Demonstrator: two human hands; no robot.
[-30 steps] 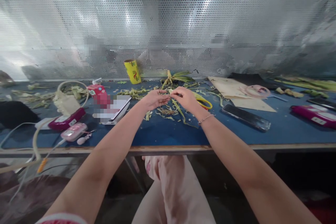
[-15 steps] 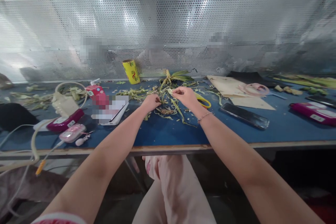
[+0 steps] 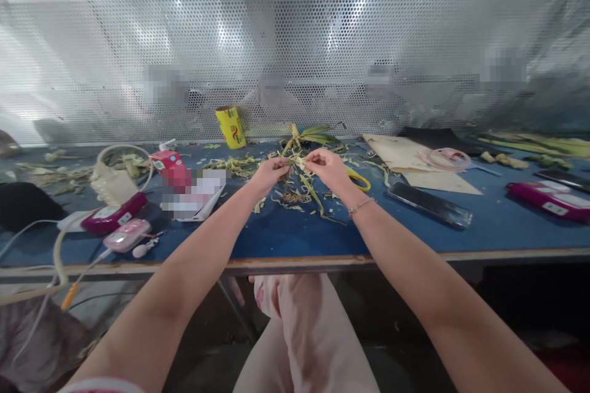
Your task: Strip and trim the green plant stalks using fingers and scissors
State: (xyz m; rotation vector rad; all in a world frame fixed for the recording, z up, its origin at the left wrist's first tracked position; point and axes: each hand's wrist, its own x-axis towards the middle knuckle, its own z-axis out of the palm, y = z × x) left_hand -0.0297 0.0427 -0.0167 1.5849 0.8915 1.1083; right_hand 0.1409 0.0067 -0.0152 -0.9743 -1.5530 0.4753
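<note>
Landmark: yellow printed cylindrical roll (image 3: 231,127) | pale green, thin plant strips (image 3: 295,160): right of roll, nearer the person | left hand (image 3: 271,174), right hand (image 3: 328,169): fingertips pinching strips from either side | glossy black rectangular phone (image 3: 429,204): well right of roll

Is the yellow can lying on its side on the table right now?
No, the yellow can stands upright, leaning slightly, near the perforated metal screen.
</note>
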